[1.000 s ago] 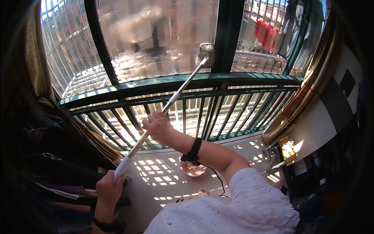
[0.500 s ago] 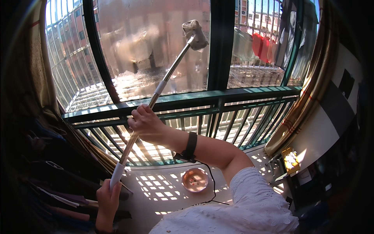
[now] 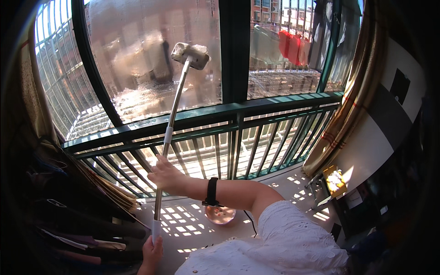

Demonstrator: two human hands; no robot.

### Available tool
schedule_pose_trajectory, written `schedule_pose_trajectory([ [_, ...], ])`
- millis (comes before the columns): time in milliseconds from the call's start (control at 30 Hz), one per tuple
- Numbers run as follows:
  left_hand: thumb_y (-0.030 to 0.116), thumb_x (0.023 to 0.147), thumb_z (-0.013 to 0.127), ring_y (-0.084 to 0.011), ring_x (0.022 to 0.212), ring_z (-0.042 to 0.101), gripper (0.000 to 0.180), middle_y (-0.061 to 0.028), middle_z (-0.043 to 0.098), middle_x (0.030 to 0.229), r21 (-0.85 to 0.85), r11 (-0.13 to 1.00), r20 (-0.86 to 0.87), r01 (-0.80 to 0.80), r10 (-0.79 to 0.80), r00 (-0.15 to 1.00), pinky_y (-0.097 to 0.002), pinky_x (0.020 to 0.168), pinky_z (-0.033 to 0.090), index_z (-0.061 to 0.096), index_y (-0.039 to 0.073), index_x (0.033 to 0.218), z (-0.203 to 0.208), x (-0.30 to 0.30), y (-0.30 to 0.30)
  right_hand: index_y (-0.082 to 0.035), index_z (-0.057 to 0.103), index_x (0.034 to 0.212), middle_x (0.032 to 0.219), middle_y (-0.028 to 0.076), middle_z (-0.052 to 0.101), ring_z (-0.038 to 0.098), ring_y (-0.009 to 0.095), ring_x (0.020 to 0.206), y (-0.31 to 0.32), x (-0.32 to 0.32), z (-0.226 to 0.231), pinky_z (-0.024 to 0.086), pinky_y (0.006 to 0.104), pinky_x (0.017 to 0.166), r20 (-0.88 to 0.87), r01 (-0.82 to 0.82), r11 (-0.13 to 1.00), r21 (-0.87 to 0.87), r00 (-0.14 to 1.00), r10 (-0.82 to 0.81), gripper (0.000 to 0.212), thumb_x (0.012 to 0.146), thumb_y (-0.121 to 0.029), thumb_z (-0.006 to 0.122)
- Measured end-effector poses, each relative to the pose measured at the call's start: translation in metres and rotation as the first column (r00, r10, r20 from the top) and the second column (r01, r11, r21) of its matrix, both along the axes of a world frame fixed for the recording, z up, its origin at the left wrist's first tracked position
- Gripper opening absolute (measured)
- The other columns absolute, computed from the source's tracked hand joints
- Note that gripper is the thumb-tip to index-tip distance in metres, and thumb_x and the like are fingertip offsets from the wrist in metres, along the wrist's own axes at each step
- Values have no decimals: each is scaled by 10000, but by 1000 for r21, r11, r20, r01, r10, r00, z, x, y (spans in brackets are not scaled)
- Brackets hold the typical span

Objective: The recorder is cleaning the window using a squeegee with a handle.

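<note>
Both hands are closed around a long-handled window squeegee [image 3: 177, 101], the left hand [image 3: 152, 251] wrapped around the white grip [image 3: 156, 230] at its lower end and the right hand [image 3: 167, 176] grasping the silver shaft higher up. From there the shaft runs up and slightly right, past the dark green railing [image 3: 271, 107], to a cloth-covered head [image 3: 199, 57] well above both hands, in front of the wet, streaked windowpane [image 3: 137, 27]; whether it touches the glass I cannot tell. A round pink basin [image 3: 220, 216] sits on the floor [image 3: 176, 238], beyond the right forearm.
</note>
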State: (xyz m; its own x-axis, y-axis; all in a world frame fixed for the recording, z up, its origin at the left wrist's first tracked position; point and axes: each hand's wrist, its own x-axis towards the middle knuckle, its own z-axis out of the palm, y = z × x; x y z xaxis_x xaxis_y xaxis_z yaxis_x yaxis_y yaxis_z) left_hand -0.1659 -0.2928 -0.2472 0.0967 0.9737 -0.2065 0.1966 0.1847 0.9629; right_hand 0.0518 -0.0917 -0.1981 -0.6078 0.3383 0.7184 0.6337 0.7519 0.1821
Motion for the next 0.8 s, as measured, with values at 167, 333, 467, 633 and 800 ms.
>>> schedule_pose_trajectory([
  [167, 227, 913, 543, -77, 452, 443, 212, 28, 495, 626, 108, 994, -190, 28, -7, 982, -255, 359, 329, 557, 43, 1017, -63, 0, -53, -62, 535, 680, 701, 132, 552, 533, 338, 991, -35, 5, -55, 396, 433, 769, -56, -109, 978, -175, 993, 101, 57, 689, -93, 581],
  [333, 273, 946, 496, -80, 358, 401, 278, 9, 419, 485, -291, 953, 48, -78, 96, 994, -248, 326, 302, 493, 54, 774, -44, 48, -82, -69, 553, 802, 681, 78, 529, 532, 275, 843, -55, 32, -69, 390, 400, 781, 154, -66, 946, -318, 981, 120, 121, 707, -120, 607],
  [467, 279, 966, 460, -90, 341, 379, 288, -7, 418, 480, -224, 974, 57, -40, 54, 997, -256, 317, 291, 484, 51, 792, -25, 70, -83, -46, 542, 914, 722, 78, 542, 534, 262, 779, -57, 50, -44, 402, 382, 846, 129, -80, 955, -285, 984, 121, 222, 713, -107, 613],
  [633, 310, 974, 444, -92, 335, 356, 302, -6, 406, 486, -265, 964, 182, 35, 15, 983, -246, 324, 279, 475, 60, 808, -21, 95, -87, -29, 508, 1116, 764, 95, 567, 550, 290, 813, -61, 69, -43, 383, 464, 933, 129, -77, 965, -251, 985, 112, 439, 700, -85, 639],
  [800, 330, 970, 450, -89, 337, 359, 305, -6, 404, 487, -308, 951, 192, 4, 58, 980, -239, 323, 283, 471, 69, 812, -22, 100, -110, -39, 512, 1110, 744, 76, 549, 544, 280, 786, -78, 72, -48, 366, 445, 944, 183, -78, 961, -266, 975, 129, 437, 697, -91, 642],
])
